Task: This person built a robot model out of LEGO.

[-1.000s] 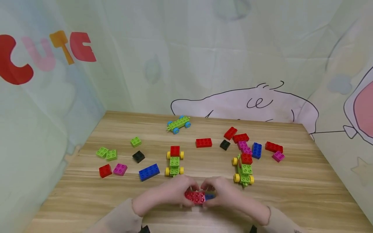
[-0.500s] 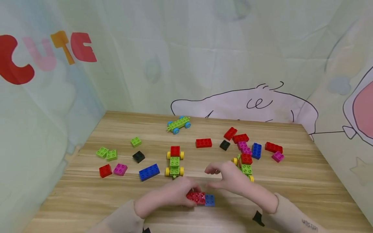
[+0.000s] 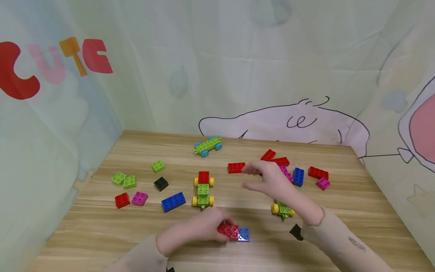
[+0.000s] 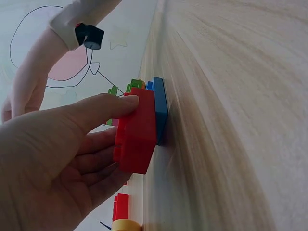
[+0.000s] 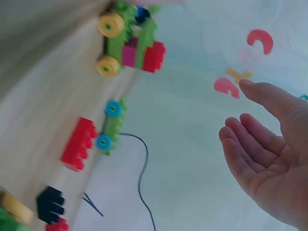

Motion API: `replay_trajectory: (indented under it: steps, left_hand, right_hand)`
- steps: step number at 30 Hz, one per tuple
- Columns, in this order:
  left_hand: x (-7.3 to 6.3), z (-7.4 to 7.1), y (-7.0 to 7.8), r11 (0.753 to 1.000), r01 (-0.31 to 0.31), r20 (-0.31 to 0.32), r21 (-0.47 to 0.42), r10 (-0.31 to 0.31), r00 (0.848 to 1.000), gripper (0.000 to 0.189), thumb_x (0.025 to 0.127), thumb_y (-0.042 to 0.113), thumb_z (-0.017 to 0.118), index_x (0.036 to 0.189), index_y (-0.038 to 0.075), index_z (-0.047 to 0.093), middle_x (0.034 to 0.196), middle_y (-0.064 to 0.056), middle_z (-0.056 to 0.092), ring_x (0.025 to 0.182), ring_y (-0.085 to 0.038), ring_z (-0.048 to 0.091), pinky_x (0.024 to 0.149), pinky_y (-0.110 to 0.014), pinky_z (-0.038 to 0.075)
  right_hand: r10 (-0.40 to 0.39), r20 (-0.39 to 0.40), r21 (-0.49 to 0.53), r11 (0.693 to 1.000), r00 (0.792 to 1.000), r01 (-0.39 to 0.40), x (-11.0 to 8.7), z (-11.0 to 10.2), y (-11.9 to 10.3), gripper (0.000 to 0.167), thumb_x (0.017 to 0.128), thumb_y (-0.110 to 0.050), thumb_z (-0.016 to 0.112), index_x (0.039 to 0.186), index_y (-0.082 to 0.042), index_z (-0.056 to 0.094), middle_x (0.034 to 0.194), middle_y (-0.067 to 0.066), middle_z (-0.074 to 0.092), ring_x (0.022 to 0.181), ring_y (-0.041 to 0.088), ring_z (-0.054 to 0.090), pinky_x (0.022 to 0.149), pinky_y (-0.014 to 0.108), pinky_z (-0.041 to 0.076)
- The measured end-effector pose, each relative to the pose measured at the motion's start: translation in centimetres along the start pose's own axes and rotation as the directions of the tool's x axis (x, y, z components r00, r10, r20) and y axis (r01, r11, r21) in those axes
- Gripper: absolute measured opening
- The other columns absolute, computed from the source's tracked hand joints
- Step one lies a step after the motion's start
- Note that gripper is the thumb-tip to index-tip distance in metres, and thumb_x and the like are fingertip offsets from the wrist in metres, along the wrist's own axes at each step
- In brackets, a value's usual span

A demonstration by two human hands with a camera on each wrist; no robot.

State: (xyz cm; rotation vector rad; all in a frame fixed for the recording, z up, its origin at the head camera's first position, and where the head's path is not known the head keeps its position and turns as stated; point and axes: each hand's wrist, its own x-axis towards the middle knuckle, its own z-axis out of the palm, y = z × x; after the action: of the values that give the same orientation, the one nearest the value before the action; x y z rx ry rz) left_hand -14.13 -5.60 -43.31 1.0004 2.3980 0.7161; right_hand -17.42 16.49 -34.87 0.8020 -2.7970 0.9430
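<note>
A person's left hand (image 3: 209, 226) pinches a red brick (image 3: 229, 231) between thumb and fingers at the near side of a wooden table (image 3: 265, 257), where the brick sits atop a blue brick (image 3: 244, 234) whose studded end juts out to the right. The right hand (image 3: 268, 181) hovers above the table, thumb and fingers spread apart, near a second red brick (image 3: 236, 167). A yellow-wheeled toy car (image 3: 203, 190) stands beyond the left hand; a green, blue-wheeled base (image 3: 208, 145) rests toward the back.
</note>
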Motion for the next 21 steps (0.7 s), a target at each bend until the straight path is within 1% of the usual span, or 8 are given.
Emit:
replay_trajectory:
  steps: [7, 12, 17, 21]
  left_hand:
    - [0.1, 0.1, -0.1, 1.000, 0.003, -0.006, 0.006, -0.003, 1.000, 0.034, 0.080, 0.026, 0.080, 0.110, 0.014, 0.071, 0.096, 0.011, 0.068, 0.078, 0.002, 0.052, 0.071, -0.014, 0.046]
    - [0.1, 0.2, -0.1, 1.000, 0.016, 0.000, -0.016, -0.016, 1.000, 0.034, 0.080, 0.026, 0.081, 0.110, 0.015, 0.071, 0.097, 0.011, 0.068, 0.079, 0.002, 0.053, 0.071, -0.014, 0.046]
    - [0.0, 0.2, -0.1, 0.999, 0.023, 0.000, -0.028, -0.023, 1.000, 0.034, 0.080, 0.026, 0.081, 0.110, 0.014, 0.071, 0.096, 0.011, 0.068, 0.078, 0.002, 0.053, 0.070, -0.015, 0.046]
    - [0.0, 0.1, -0.1, 0.999, 0.018, -0.005, -0.028, -0.018, 1.000, 0.033, 0.080, 0.025, 0.081, 0.109, 0.014, 0.071, 0.094, 0.012, 0.066, 0.077, 0.003, 0.052, 0.070, -0.015, 0.046]
  right_hand:
    - [0.033, -0.061, 0.053, 0.998, 0.998, -0.029, 2.7, -1.4, -0.1, 0.033, 0.082, -0.016, 0.079, 0.111, -0.004, 0.069, 0.110, 0.011, 0.072, 0.100, 0.027, 0.067, 0.089, 0.042, 0.056]
    - [0.066, -0.089, 0.066, 0.996, 0.994, -0.060, 4.4, -1.0, 0.5, 0.037, 0.083, -0.017, 0.079, 0.114, -0.002, 0.067, 0.113, 0.013, 0.071, 0.103, 0.028, 0.065, 0.092, 0.042, 0.055]
    - [0.134, -0.053, 0.063, 0.989, 0.990, -0.131, 6.1, 0.0, 1.3, 0.039, 0.083, -0.018, 0.079, 0.116, -0.003, 0.065, 0.115, 0.013, 0.068, 0.105, 0.029, 0.063, 0.095, 0.042, 0.053]
    - [0.156, -0.023, 0.061, 0.986, 0.987, -0.154, 7.5, 0.6, 2.0, 0.041, 0.084, -0.017, 0.078, 0.119, -0.002, 0.064, 0.119, 0.014, 0.067, 0.108, 0.030, 0.062, 0.097, 0.042, 0.052]
